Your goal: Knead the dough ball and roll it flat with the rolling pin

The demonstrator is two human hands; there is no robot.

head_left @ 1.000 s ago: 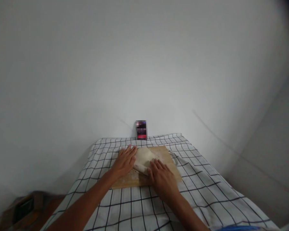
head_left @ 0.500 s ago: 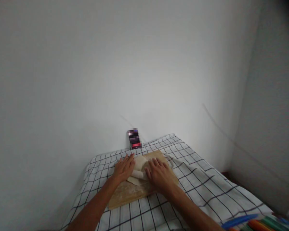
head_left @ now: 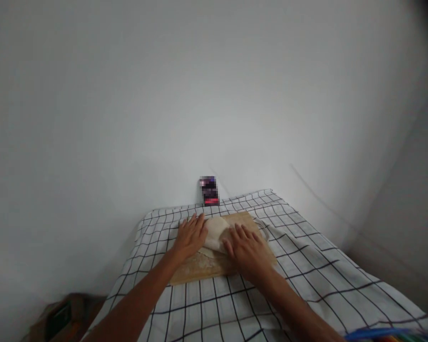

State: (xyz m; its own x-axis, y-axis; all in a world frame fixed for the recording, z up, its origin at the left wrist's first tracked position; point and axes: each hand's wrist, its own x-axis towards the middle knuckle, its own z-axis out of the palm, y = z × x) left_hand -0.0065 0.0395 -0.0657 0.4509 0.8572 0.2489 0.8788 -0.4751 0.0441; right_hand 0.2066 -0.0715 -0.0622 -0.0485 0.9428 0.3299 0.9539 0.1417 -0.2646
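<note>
Pale dough (head_left: 217, 229) lies in a flattened sheet on a wooden board (head_left: 199, 273). Across its near part, between my hands, runs a rounded whitish ridge; whether this is a folded edge or a rolling pin I cannot tell. My left hand (head_left: 191, 235) rests on the dough's left side, palm down, fingers stretched forward. On the right side my right hand (head_left: 243, 244) lies palm down too, its fingers extended and slightly spread. Both palms cover part of the dough, so what is beneath them is hidden. Loose flour shows on the board's near left part.
A white cloth with black grid lines (head_left: 207, 308) covers the table. Against the wall at the back stands a small pixelated dark object (head_left: 210, 191). Blue and other coloured items (head_left: 378, 334) sit at the lower right. A brown box-like thing (head_left: 62, 316) is at the lower left.
The whole view has shifted, so the table appears higher and farther right. My hands stay on the dough, and the ridge between them shows less distinctly.
</note>
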